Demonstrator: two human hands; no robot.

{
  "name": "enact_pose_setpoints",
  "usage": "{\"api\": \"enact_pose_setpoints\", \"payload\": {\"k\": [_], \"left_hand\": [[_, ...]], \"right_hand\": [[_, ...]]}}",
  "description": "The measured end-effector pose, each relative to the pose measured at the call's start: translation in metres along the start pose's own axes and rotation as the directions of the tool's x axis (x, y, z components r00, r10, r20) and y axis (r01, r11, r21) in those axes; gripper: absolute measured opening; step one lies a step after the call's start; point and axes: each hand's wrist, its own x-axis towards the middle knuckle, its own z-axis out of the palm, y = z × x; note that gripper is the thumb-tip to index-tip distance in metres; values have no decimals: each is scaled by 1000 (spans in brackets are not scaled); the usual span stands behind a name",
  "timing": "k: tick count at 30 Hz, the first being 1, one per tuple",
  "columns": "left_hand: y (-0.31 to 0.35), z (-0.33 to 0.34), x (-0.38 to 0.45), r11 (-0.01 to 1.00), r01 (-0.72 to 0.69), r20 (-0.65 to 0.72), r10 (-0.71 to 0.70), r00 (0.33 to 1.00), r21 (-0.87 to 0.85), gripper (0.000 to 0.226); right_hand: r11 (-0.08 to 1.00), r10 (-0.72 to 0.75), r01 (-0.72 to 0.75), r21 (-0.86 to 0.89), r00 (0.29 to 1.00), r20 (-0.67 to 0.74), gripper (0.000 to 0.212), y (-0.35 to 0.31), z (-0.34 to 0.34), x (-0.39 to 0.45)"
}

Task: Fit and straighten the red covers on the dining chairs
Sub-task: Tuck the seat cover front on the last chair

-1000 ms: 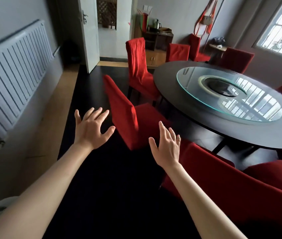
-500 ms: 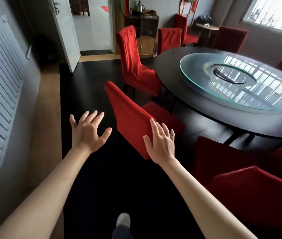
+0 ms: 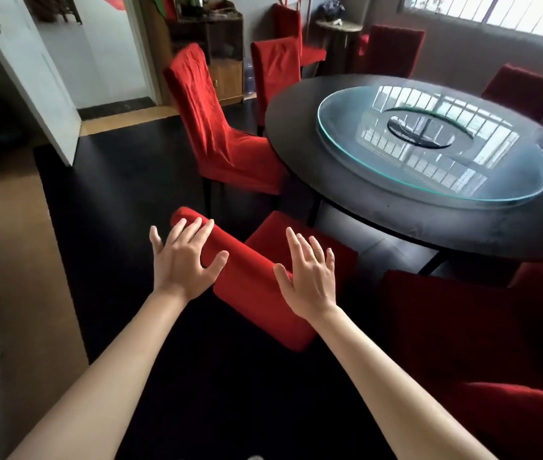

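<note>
- Both hands spread flat, fingers straight and splayed, holding nothing: left hand (image 3: 186, 260) just left of frame centre, right hand (image 3: 310, 273) just right of it.
- Between and beneath them: the nearest chair (image 3: 256, 280), its red cover smooth over the top edge of the backrest. Left fingertips overlap the upper end of that backrest; whether they touch the cloth I cannot tell. Right hand sits over the gap between backrest and seat.
- Change over the last second: this chair was further up the frame, well beyond the hands; half a second ago the right hand had reached its backrest; now both hands bracket it. The view has swung down and in as well, so the person has walked up to the chair.
- Meaning, as a judgement: approach finished, grip not yet begun. Likely next is taking the cover at the top corners and pulling it down and square.
- Next chair along, the wrinkled chair (image 3: 217, 127), upper centre-left: cover visibly creased and slack down the back. It looks the more in need of straightening.
- Round table (image 3: 396, 227) with glass turntable (image 3: 429, 144) fills the right upper half; more red-covered chairs ring it.
- Open door (image 3: 31, 78) at upper left.
</note>
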Motion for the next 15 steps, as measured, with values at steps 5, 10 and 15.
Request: {"api": "enact_pose_setpoints", "payload": {"k": [5, 10, 15], "left_hand": [[-23, 29, 65, 988, -143, 41, 146, 988, -66, 79], [-45, 58, 122, 937, -319, 115, 335, 935, -140, 79], [-71, 89, 147, 882, -410, 176, 453, 874, -233, 76]], "right_hand": [[992, 120, -122, -31, 992, -43, 69, -8, 23, 27], [950, 296, -301, -82, 953, -71, 69, -29, 64, 52], [897, 415, -418, -148, 909, -50, 68, -40, 102, 70]]}}
